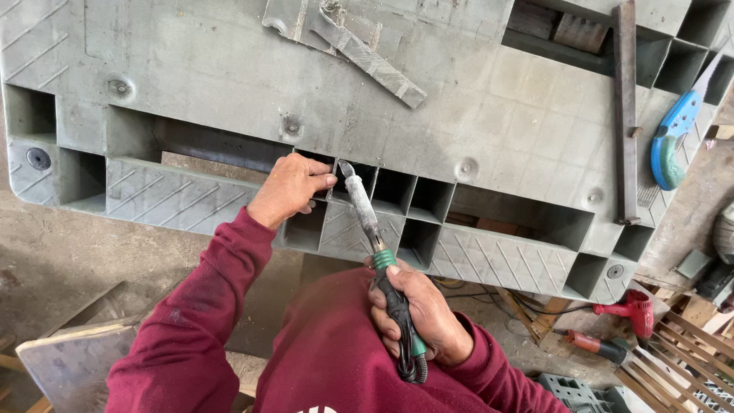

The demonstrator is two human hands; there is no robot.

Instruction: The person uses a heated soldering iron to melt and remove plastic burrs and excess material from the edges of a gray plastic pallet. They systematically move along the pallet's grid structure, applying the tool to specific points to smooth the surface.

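Nearby, a blue saw (pixel 676 131) and metal bar (pixel 625 107) lie on the pallet (pixel 214 69).

pallet (pixel 229 69) cropped at edges, left fingertips (pixel 325 182) hidden

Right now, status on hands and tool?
Left hand pressing grey plastic pallet rib. Right hand gripping soldering iron, tip at rib. Nothing blocking.

Open cells along the grey pallet (pixel 474 99) edge admit fingers; a metal bar (pixel 625 115) and blue handsaw (pixel 674 134) crowd its right side.
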